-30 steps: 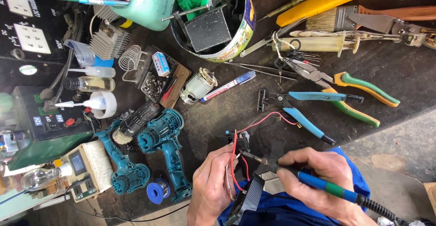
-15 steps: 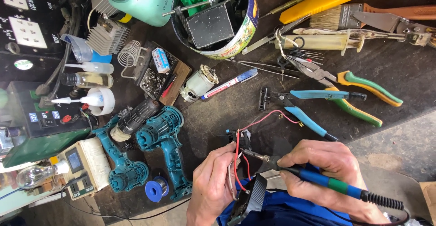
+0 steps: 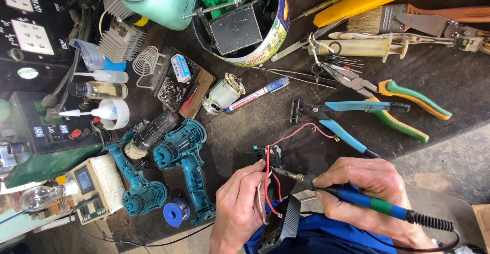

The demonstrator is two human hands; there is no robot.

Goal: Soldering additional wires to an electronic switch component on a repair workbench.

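Note:
My left hand [image 3: 240,203] pinches red and black wires [image 3: 267,182] that run to a small black switch part [image 3: 269,155] at the bench edge. My right hand [image 3: 365,190] grips a blue-handled soldering iron [image 3: 367,202], its metal tip [image 3: 279,172] touching the wires just below the switch part. A black housing piece [image 3: 280,224] rests over my blue-clad lap between the two hands. A red lead [image 3: 301,129] loops from the switch part toward the blue cutters.
Teal drill shell halves [image 3: 181,152] and a solder spool [image 3: 177,211] lie to the left. Blue cutters [image 3: 347,131], green-yellow pliers [image 3: 403,98], a syringe [image 3: 367,45], a brush [image 3: 377,19] and a tin can [image 3: 265,34] fill the far bench. A power supply [image 3: 46,136] sits at the left.
The view has shifted slightly. My right hand has brought the iron's tip a little further left onto the wires. My left hand keeps its hold.

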